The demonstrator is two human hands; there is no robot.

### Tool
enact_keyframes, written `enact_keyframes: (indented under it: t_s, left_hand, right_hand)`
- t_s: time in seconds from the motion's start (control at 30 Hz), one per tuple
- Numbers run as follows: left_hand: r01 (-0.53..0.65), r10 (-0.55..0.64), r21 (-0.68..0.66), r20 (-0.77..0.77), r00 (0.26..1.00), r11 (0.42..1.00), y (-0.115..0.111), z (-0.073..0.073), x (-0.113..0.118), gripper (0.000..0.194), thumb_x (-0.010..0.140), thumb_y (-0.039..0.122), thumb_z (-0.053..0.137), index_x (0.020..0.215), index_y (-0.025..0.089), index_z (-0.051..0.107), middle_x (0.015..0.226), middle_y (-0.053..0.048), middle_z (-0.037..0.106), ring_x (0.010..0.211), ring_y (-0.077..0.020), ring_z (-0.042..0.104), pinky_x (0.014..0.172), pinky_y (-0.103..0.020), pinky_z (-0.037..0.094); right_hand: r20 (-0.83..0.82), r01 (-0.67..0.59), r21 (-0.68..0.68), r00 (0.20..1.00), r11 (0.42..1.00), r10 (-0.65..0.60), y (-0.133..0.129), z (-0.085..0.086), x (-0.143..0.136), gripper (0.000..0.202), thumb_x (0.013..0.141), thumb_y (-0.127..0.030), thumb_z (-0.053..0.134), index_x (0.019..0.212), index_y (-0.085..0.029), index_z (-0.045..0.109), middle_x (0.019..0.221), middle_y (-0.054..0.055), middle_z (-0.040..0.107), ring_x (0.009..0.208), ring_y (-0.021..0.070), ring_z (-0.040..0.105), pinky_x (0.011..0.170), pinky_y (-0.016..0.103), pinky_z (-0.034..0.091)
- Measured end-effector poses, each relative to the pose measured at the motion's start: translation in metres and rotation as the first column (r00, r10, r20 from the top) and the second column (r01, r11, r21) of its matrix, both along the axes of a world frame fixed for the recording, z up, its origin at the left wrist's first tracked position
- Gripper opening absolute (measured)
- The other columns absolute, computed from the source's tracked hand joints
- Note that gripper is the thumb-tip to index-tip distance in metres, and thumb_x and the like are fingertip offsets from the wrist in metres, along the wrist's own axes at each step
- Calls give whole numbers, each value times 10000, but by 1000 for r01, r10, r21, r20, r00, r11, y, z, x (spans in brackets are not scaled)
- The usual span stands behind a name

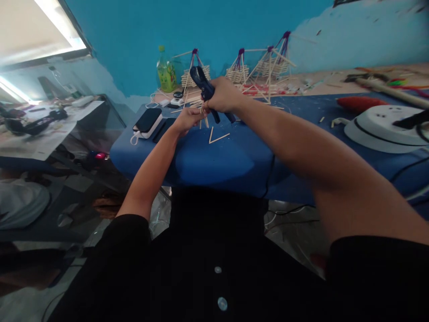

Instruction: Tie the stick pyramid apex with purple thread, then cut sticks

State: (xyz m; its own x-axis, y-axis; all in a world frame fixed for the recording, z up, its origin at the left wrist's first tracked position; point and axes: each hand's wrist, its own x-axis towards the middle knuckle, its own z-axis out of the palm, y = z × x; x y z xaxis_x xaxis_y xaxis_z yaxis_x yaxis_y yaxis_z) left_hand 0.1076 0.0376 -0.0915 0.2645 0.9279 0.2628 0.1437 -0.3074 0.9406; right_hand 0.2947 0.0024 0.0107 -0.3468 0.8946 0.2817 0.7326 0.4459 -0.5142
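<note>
My left hand [188, 120] is closed in a pinch on thin wooden sticks [206, 122], which point down beneath the fingertips. Right beside it, my right hand [224, 95] is wrapped round a dark two-pronged tool [204, 84]. One rounded end of this tool rises above the hand and two prongs come out below; its exact kind is unclear. The fingers of both hands meet over the sticks, so the contact point is partly hidden. Just in front lie two sticks in a V shape [211, 141] on the blue tabletop [214, 163]. More loose sticks [193, 99] lie behind the hands.
Stick structures with purple bindings [270, 67] stand along the blue wall. A green bottle [166, 71] is at the back left. Nearer are a phone on a white box [147, 121] and, at right, a white rounded device [385, 127] with cables.
</note>
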Motion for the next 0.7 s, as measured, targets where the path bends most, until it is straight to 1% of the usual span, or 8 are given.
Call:
enact_keyframes:
  t_s: [0.03,0.1,0.17,0.23,0.33,0.47,0.57,0.7]
  left_hand:
    - [-4,4,2,-19,1000,1000,-1,1,1,238,935,180,844,716,154,754,658,-1,633,579,-78,442,594,-243,402]
    - [1,0,4,-64,998,1000,-3,2,2,342,944,179,832,640,161,676,585,20,555,557,-72,439,572,-228,393]
    - [19,-18,6,-103,995,1000,-5,3,4,393,960,196,821,620,166,626,561,23,540,569,-76,489,595,-219,440]
    - [35,-34,0,-135,990,999,-6,4,5,390,983,204,796,638,164,621,573,13,566,586,-82,529,635,-228,488]
    - [31,-27,17,-171,985,999,-5,5,5,401,1015,241,766,646,167,629,599,-12,596,604,-104,561,681,-274,526]
    - [25,-11,70,-193,981,997,-5,5,3,430,1015,284,775,626,190,616,585,-20,590,593,-117,531,683,-293,519]
    - [43,-27,77,-194,981,996,-7,6,2,434,1014,294,787,626,196,617,574,-19,576,575,-117,513,683,-296,513]
    - [53,-37,65,-217,976,996,-9,7,1,367,1006,301,801,681,191,671,576,-22,578,600,-135,547,722,-318,541]
  right_hand:
    - [-14,-10,-11,1000,1000,10,1,-1,1,157,768,-214,802,841,-286,683,697,6,717,964,258,662,876,399,507]
    - [-44,-28,-19,999,999,28,4,-3,2,210,729,-176,810,794,-294,649,734,11,734,952,268,679,859,405,526]
    - [-58,-30,-16,998,999,29,6,-4,3,257,689,-161,825,751,-302,620,785,22,755,947,297,705,834,419,553]
    - [-51,-25,-13,998,1000,24,7,-3,4,275,672,-168,844,736,-305,614,814,29,771,958,321,719,837,435,574]
    - [-30,-48,-24,998,999,48,6,-2,6,240,695,-214,857,784,-299,652,871,26,802,1012,307,714,891,425,583]
    - [-24,-91,-50,996,995,90,3,0,8,201,705,-245,808,866,-299,700,1052,34,841,1084,315,734,927,426,594]
    - [-22,-102,-73,995,992,101,0,0,10,263,698,-253,784,951,-313,742,1152,32,849,1136,329,744,947,434,604]
    - [-8,-147,-73,989,986,147,-2,1,14,336,681,-248,765,1014,-290,756,1167,47,852,1078,282,749,908,393,586]
